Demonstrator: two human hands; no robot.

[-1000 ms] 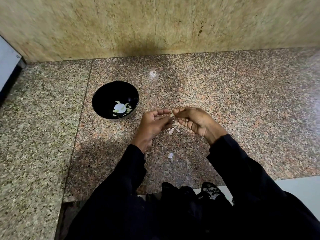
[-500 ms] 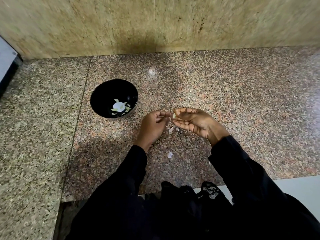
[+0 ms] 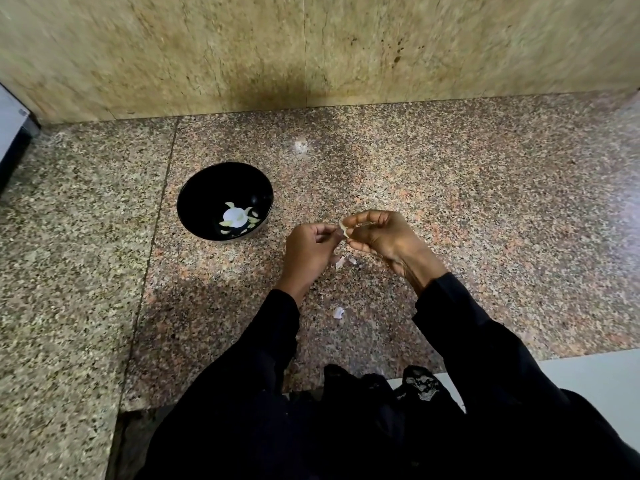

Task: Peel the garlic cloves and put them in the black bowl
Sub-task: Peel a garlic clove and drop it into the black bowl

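A speckled pink-and-grey granite table runs up to a mottled tan stone wall, with a seam splitting off a greyer slab on the left.

Above the middle of the table the two hands meet. The right hand has its fingers curled, thumb and fingertips pinching a small pale garlic clove at its left end; the grip is tight, closed round the clove with no gap showing. The left hand is also curled, its thumb and forefinger coming up against the same clove from the left side, pinching at it or at its skin; which of the two cannot be told at this size. Both hands are held a little above the table, not resting on it.

Just below the hands, small bits of garlic skin lie on the granite, and another white scrap of skin lies nearer the person, between the two black sleeves.

To the left of the hands, close but apart from them, stands the black bowl. Inside it lie several pale peeled cloves clustered at the bottom.

At the far left edge a white and dark object is partly in view, and a pale surface shows at lower right.
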